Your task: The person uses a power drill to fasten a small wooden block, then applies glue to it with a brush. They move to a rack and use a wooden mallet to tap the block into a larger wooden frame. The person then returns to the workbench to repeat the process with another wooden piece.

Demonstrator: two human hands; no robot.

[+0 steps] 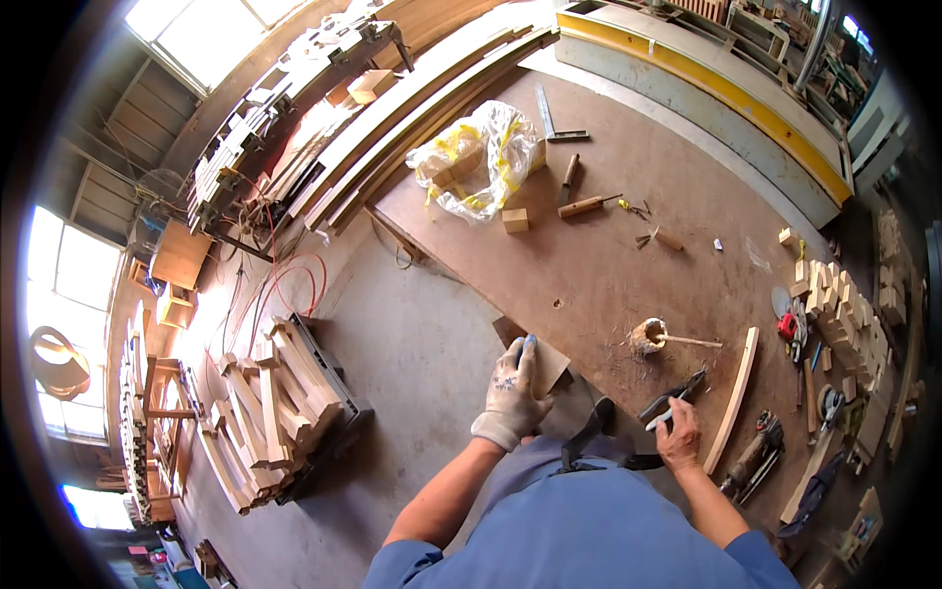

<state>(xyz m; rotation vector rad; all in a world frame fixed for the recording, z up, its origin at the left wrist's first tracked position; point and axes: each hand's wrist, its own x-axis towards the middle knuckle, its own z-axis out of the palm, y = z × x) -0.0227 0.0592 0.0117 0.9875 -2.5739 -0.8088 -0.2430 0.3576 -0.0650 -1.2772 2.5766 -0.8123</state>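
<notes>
My left hand [515, 391], in a pale work glove with bluish fingertips, grips a flat wooden block [551, 366] at the edge of the brown worktable [608, 265]. Two of its fingers lie straight along the wood. My bare right hand [679, 438] is closed round a slim light-grey tool [659, 419] whose kind I cannot make out. Just beyond that hand lies a dark tool [673, 395], partly beside the grey one. Farther off stands a round pot [649, 337] with a wooden stick [692, 342] leaning out, small scraps scattered around it.
A curved wooden strip [733, 398] and a power tool [754, 456] lie to the right, near stacked wooden blocks [834, 304]. Farther off are a chisel [569, 169], a square [557, 131] and a plastic bag [481, 162]. Wooden parts [270, 407] fill a floor rack at left.
</notes>
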